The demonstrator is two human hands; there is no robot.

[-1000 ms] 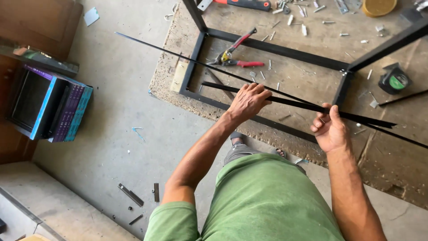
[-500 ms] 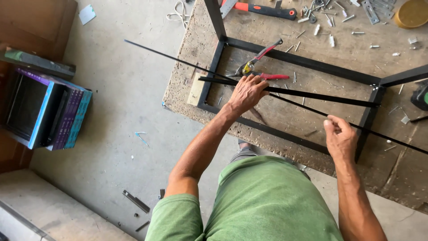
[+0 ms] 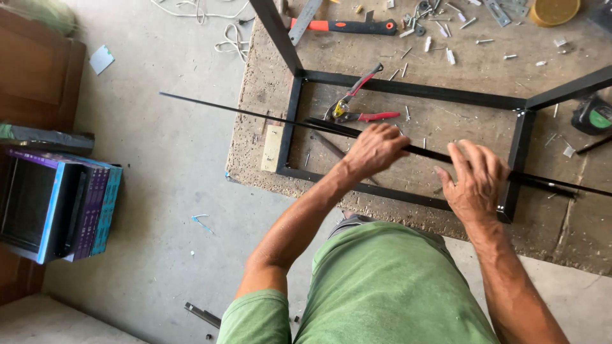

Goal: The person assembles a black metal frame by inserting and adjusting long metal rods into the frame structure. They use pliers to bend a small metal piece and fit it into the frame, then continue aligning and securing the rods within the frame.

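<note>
Both hands grip thin, flat black metal strips.

1. A long thin black metal strip runs slantwise from over the concrete floor at the left, across the black rectangular frame, and off the right edge.
2. A second, shorter black strip lies just beside it, starting inside the frame near the left upright.

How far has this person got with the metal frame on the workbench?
The black frame on the workbench already looks joined at its corners. In hand: the left hand and right hand grip long thin black strips across it. No strip looks fixed yet.
</note>
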